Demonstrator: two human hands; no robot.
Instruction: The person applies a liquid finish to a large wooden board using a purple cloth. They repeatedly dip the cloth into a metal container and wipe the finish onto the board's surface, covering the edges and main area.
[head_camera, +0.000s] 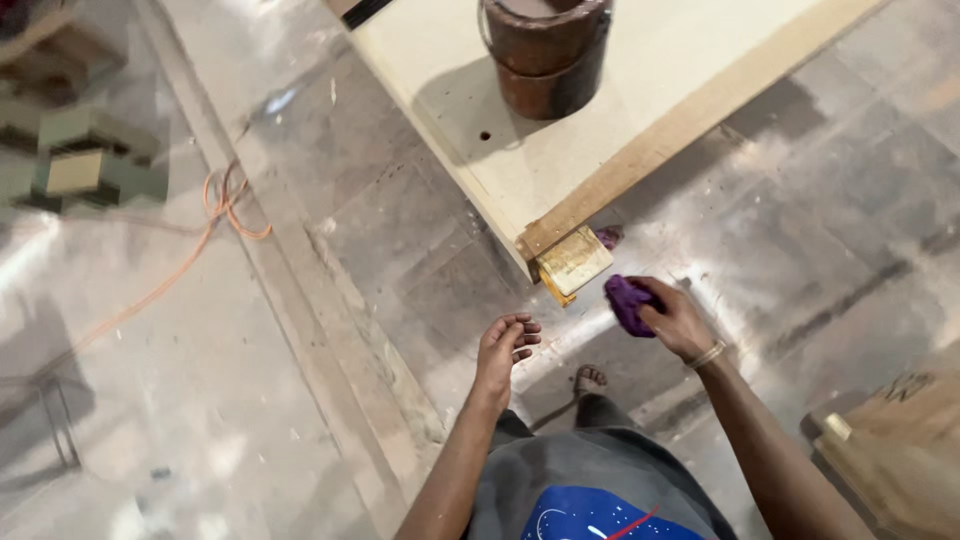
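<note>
Fingers of the right hand (672, 318) were closed round a crumpled purple cloth (627, 303) just beside the pale wooden board's (520, 170) corner, the left hand (505, 350) hung loose and empty, so firm, even wiping seemed wise.

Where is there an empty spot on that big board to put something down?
The pale board has bare room left of the brown bucket, around the small hole, and down toward its near corner. The bucket fills the top. On the floor, there is free space between the board and the orange cord. It is crowded by the corner block, near the right hand holding a purple cloth.
</note>
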